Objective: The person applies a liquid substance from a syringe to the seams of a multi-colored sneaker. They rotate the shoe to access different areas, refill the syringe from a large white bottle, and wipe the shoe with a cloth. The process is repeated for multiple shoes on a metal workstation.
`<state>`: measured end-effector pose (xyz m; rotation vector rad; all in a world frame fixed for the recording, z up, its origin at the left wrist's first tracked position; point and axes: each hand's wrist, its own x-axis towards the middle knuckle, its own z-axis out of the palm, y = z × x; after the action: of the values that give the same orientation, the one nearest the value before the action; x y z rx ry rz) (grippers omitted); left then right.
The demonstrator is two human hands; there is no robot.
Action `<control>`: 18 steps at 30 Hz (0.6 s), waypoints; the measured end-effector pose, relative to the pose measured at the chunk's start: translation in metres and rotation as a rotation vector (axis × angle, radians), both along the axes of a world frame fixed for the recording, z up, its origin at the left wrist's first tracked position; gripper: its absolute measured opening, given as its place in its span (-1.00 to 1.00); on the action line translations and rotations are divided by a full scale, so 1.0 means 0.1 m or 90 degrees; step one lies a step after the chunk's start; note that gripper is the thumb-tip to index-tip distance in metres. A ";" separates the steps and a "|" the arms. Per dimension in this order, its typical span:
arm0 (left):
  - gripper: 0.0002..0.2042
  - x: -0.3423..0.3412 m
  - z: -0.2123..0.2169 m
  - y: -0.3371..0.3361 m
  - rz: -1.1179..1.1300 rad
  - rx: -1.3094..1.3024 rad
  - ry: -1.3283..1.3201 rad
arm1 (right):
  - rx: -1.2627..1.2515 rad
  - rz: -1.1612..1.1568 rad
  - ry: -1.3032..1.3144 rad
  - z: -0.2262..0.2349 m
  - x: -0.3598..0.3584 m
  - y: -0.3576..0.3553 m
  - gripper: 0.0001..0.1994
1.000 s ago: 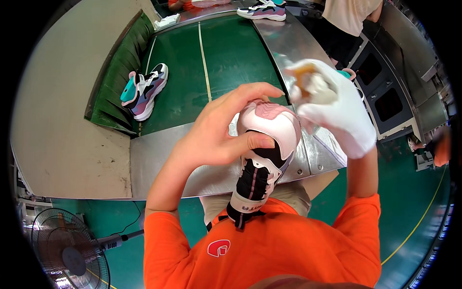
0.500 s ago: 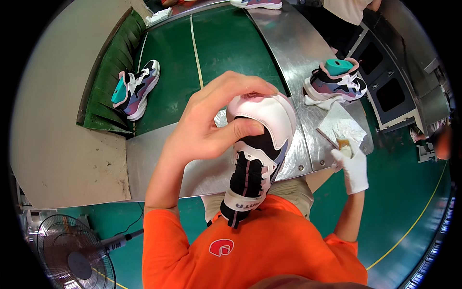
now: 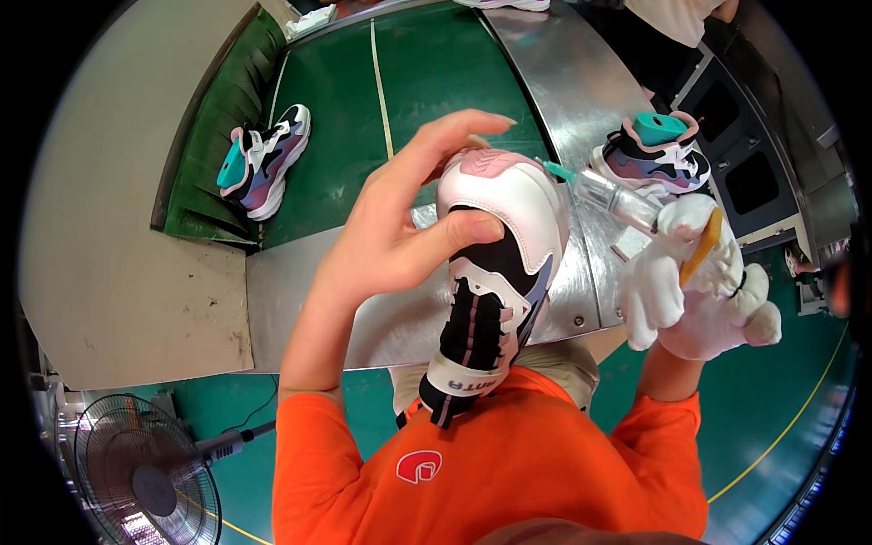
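Observation:
A white, black and purple sneaker [image 3: 495,272] is held toe up against my orange shirt. My bare left hand [image 3: 400,213] grips it near the toe, with the thumb on the upper and the fingers behind. To the right, my white-gloved right hand [image 3: 699,291] holds a clear syringe-like applicator [image 3: 618,202]. Its thin teal tip meets or nearly meets the edge of the toe; exact contact cannot be told. A yellow-brown flat piece [image 3: 701,250] also sticks out of the glove. White bunched cloth or glove fabric hides most of the fingers.
A matching sneaker with a teal insert [image 3: 649,150] stands on the metal table [image 3: 313,300] at right. Another sneaker [image 3: 265,163] lies on the green belt [image 3: 436,82] at left, beside green curtain strips [image 3: 218,136]. A fan [image 3: 150,472] stands lower left; another person [image 3: 668,23] is far right.
My right hand has risen from the table's right side and brought the applicator's tip over to the toe. The left hand still holds the sneaker, its fingers slightly lifted.

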<state>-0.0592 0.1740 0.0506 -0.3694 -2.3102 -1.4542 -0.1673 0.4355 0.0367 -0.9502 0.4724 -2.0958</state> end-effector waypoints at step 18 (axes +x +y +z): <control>-0.39 0.00 0.00 -0.02 -0.007 -0.046 0.019 | 0.012 0.014 0.005 0.01 -0.06 -0.04 -0.09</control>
<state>-0.0589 0.1718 0.0502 -0.4219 -2.3444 -1.3645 -0.1735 0.4312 0.0373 -0.9489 0.4828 -2.0645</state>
